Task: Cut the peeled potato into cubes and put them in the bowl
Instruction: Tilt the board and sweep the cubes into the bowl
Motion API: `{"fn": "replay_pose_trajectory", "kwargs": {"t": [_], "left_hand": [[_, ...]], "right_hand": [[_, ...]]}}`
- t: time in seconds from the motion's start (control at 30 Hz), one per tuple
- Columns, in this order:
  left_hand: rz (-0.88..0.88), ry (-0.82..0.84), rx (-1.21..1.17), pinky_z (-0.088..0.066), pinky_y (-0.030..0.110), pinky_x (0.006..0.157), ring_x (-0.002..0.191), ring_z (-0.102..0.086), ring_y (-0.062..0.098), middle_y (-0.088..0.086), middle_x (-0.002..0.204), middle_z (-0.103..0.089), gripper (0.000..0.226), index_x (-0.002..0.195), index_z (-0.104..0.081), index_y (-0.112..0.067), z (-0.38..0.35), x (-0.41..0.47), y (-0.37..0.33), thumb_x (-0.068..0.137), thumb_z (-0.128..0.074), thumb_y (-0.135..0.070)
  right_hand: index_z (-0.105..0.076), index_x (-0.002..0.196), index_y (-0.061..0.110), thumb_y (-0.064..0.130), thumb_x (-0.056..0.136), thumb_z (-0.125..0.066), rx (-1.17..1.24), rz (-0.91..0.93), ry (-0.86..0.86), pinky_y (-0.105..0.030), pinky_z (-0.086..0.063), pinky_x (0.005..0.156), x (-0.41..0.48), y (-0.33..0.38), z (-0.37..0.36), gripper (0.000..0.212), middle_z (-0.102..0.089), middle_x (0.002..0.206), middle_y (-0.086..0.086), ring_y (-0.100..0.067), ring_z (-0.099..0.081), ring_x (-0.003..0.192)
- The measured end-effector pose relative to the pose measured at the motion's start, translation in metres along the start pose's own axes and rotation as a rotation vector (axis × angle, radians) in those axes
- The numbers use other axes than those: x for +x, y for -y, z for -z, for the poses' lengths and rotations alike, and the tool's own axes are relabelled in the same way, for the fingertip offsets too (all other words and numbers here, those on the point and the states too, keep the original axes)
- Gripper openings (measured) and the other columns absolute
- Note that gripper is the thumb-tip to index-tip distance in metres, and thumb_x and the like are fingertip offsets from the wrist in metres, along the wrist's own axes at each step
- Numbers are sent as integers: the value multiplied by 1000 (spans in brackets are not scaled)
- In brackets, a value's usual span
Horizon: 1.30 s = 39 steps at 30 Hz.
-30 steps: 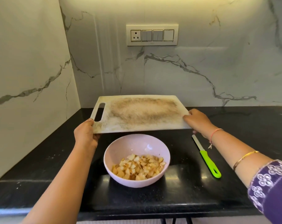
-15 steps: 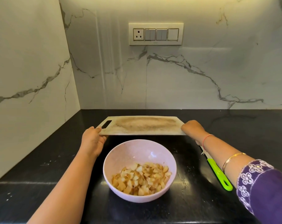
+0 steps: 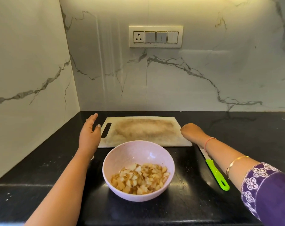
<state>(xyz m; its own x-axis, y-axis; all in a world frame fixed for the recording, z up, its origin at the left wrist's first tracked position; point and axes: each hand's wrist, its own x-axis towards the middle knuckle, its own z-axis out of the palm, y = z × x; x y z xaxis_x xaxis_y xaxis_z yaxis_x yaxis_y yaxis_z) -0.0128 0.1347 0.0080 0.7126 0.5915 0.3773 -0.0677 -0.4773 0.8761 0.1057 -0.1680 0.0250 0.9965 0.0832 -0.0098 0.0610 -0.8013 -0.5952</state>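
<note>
A pale pink bowl [image 3: 125, 152] stands on the black counter near the front, holding several potato cubes [image 3: 140, 180]. Behind it a stained white cutting board [image 3: 143, 131] lies flat with nothing on it. My left hand [image 3: 89, 132] hovers just left of the board's handle slot, fingers straight and holding nothing. My right hand [image 3: 190, 131] sits at the board's right edge with its fingers curled down over that edge. A green-handled knife [image 3: 215, 173] lies on the counter to the right of the bowl, its blade partly hidden under my right forearm.
The black counter [image 3: 40, 160] runs into a corner of marble walls at the left and back. A socket and switch panel [image 3: 155, 37] is on the back wall. The counter's front edge runs along the bottom of the view.
The board, held tilted above the bowl a second ago, has been lowered flat onto the counter behind the bowl. My left hand has let go of it and opened.
</note>
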Motion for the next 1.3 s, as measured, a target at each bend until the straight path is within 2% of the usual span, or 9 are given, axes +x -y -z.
{"fn": "replay_pose_trajectory", "kwargs": {"t": [0.07, 0.1, 0.23, 0.33, 0.43, 0.73, 1.03, 1.2, 1.3], "left_hand": [[-17, -81, -45, -48, 25, 60, 67, -56, 13, -6, 126, -55, 38, 133, -53, -23, 9, -2, -3, 99, -44, -9], [-9, -114, -32, -46, 24, 57, 64, -54, 14, -6, 120, -60, 34, 128, -57, -21, 17, -1, -1, 98, -45, -10], [134, 40, 259, -43, 23, 71, 78, -52, 10, 1, 113, -63, 25, 118, -62, -17, 50, -1, 0, 95, -54, -12], [184, 353, 484, -40, 31, 91, 95, -52, 12, 2, 112, -63, 26, 114, -63, -17, 61, -15, 0, 89, -63, -15], [187, 500, 521, -40, 31, 96, 104, -55, 13, -2, 117, -63, 33, 118, -61, -21, 58, -31, 5, 86, -67, -18], [57, 369, 637, -46, 24, 83, 88, -57, 10, -3, 103, -65, 11, 92, -63, -24, 53, -42, 14, 86, -66, -16], [-9, 135, 510, -44, 19, 66, 74, -57, 10, -3, 85, -61, 11, 98, -60, -18, 58, -35, 16, 88, -62, -13], [-58, 302, 691, -49, 24, 82, 87, -58, 11, 0, 107, -63, 25, 115, -65, -19, 43, -26, 20, 90, -59, -15], [-23, 375, 767, -48, 22, 79, 88, -58, 12, 0, 104, -60, 22, 110, -67, -17, 40, -20, 21, 89, -61, -20]], "right_hand": [[-64, 101, -6, 5, 93, -41, 32, 38, -40, -35, -47, 79, 0, 5, 10, 27, -62, 110, -20, -30, -58, 97], [-63, 110, -7, 4, 93, -40, 49, 56, -42, -37, -46, 88, -1, 10, 13, 30, -61, 116, -21, -33, -57, 105], [-59, 114, -12, 4, 89, -41, 96, 158, -21, -42, -44, 97, -14, 31, 11, 35, -58, 123, -25, -37, -52, 116], [-64, 116, -1, 5, 92, -43, 130, 245, 34, -23, -37, 92, -32, 47, -2, 32, -59, 127, -12, -27, -51, 121], [-63, 119, 5, 5, 94, -43, 163, 312, 65, -18, -33, 89, -46, 59, -12, 32, -57, 130, -8, -22, -49, 123], [-64, 117, 6, 4, 94, -43, 165, 406, 72, -22, -35, 88, -75, 80, -16, 31, -58, 127, -6, -21, -50, 120], [-64, 116, 7, 6, 94, -43, 168, 492, 90, -21, -34, 87, -94, 91, -18, 30, -58, 127, -4, -18, -49, 120], [-65, 114, 8, 6, 93, -44, 157, 511, 99, -21, -34, 86, -99, 91, -20, 30, -59, 126, -3, -17, -49, 118], [-65, 113, 9, 7, 93, -44, 172, 512, 110, -21, -34, 88, -101, 91, -18, 29, -59, 126, -2, -16, -49, 119]]}}
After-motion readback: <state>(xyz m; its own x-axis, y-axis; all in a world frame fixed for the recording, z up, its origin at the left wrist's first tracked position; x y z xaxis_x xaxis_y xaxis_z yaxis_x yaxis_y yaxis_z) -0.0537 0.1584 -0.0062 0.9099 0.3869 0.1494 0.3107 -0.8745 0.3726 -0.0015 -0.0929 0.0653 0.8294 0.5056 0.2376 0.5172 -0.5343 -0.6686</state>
